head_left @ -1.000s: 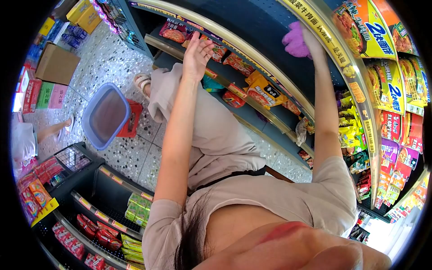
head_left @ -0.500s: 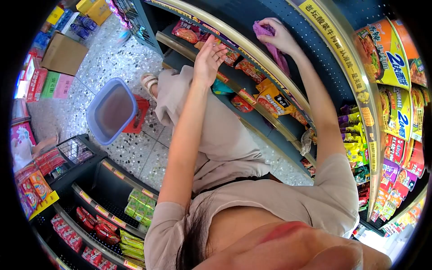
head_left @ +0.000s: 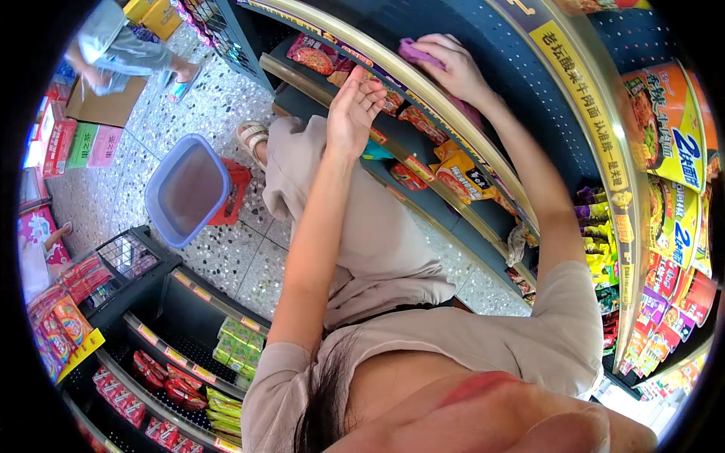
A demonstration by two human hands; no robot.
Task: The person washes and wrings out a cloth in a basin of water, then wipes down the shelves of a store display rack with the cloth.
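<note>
My right hand (head_left: 455,69) is closed on a purple cloth (head_left: 417,53), pressing it on the dark shelf board (head_left: 504,98) behind the gold front rail. Part of the cloth trails under the wrist toward that rail. My left hand (head_left: 355,113) is at the rail's outer side, palm turned up and fingers loosely bent and apart, its fingertips by the label strip (head_left: 332,41). It holds nothing that I can see. On the shelf below lie red noodle packs (head_left: 313,59) and a yellow noodle pack (head_left: 457,172).
A blue-purple basin (head_left: 187,192) of murky water rests on a red stool (head_left: 236,192). Large noodle packs (head_left: 661,124) fill the right shelf; a lower rack (head_left: 189,355) holds snacks. Another person (head_left: 124,49) is near a cardboard box (head_left: 106,102).
My right hand and the cloth have shifted slightly left along the shelf board. The left hand stays by the rail. A person has come into view at the upper left.
</note>
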